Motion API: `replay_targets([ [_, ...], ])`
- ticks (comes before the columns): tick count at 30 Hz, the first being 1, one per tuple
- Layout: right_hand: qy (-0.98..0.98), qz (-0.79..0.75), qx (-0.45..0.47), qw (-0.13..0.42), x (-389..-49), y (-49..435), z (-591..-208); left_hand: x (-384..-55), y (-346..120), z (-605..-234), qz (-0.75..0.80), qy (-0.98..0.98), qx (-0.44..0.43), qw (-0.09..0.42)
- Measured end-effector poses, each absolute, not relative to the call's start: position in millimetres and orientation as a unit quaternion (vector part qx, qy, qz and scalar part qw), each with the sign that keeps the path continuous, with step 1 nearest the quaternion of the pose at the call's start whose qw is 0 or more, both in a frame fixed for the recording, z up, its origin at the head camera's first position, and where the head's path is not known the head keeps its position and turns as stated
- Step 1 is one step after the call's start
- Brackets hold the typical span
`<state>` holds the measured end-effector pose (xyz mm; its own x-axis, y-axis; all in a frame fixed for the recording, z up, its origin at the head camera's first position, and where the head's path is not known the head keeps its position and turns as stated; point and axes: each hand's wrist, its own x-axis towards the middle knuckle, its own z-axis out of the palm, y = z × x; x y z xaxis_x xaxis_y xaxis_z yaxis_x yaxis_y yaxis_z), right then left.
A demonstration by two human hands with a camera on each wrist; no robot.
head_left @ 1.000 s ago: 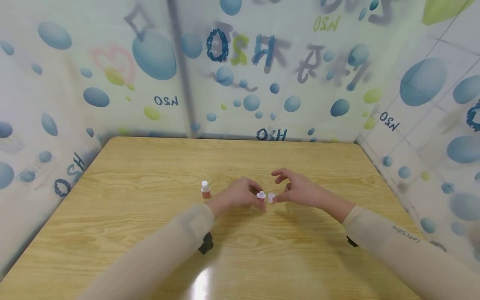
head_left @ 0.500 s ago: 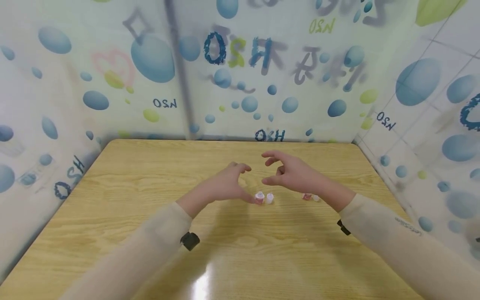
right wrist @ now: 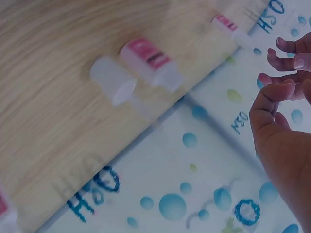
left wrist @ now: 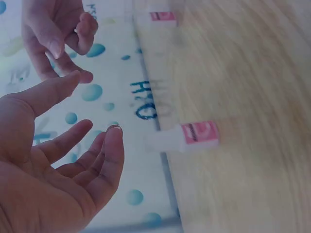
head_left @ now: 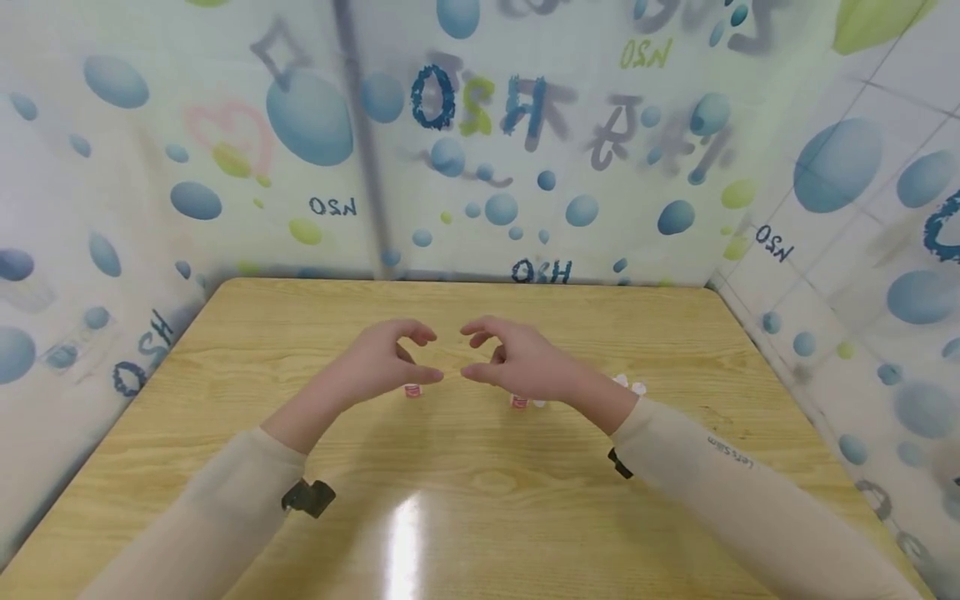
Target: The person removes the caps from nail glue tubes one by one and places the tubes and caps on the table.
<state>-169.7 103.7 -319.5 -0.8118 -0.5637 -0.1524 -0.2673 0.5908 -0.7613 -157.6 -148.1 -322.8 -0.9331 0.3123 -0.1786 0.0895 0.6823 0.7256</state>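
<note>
My left hand (head_left: 378, 364) hovers over the table, thumb and fingers apart, holding nothing. Facing it, my right hand (head_left: 525, 360) is also raised with bent, parted fingers and nothing between them. Below the left thumb stands a small white bottle with a red label (head_left: 413, 391); its white cap is on, as the left wrist view shows. A second small bottle (right wrist: 146, 58) stands uncapped under my right hand, its narrow nozzle bare. Beside it is its white cap (right wrist: 114, 81), with a thin pale stem pointing up. My right hand partly covers both in the head view.
Beyond my right forearm are a third bottle's white top (head_left: 621, 381) and another white cap (head_left: 639, 389). The wooden table (head_left: 480, 500) meets a patterned wall (head_left: 480, 183) at its far edge.
My left hand has let go of the middle bottle and moved left to the capped one. My right hand has left the loose cap, risen and moved left as well. The bottles stay standing.
</note>
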Motion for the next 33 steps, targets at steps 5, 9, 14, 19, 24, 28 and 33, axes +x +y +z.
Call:
replay_targets([
  [5, 0.874, -0.371, -0.252, 0.187, -170, 72, -333, -153, -171, -338, 0.368, 0.916, 0.082, 0.135],
  [9, 0.886, -0.342, -0.257, 0.176, -172, 48, -346, -152, -183, -353, 0.355, 0.923, 0.067, 0.131],
  [14, 0.901, -0.314, -0.247, 0.169, -174, 25, -356, -155, -190, -379, 0.384, 0.911, 0.072, 0.13],
  [19, 0.902, -0.317, -0.226, 0.184, -177, 12, -358, -160, -192, -401, 0.408, 0.898, 0.093, 0.133],
  [24, 0.904, -0.321, -0.218, 0.178, -180, 2, -365, -165, -190, -412, 0.417, 0.892, 0.115, 0.132],
  [28, 0.91, -0.312, -0.223, 0.158, -179, -1, -369, -165, -189, -415, 0.419, 0.892, 0.109, 0.13],
  [33, 0.907, -0.315, -0.241, 0.141, -179, -2, -375, -167, -189, -417, 0.413, 0.896, 0.104, 0.126],
])
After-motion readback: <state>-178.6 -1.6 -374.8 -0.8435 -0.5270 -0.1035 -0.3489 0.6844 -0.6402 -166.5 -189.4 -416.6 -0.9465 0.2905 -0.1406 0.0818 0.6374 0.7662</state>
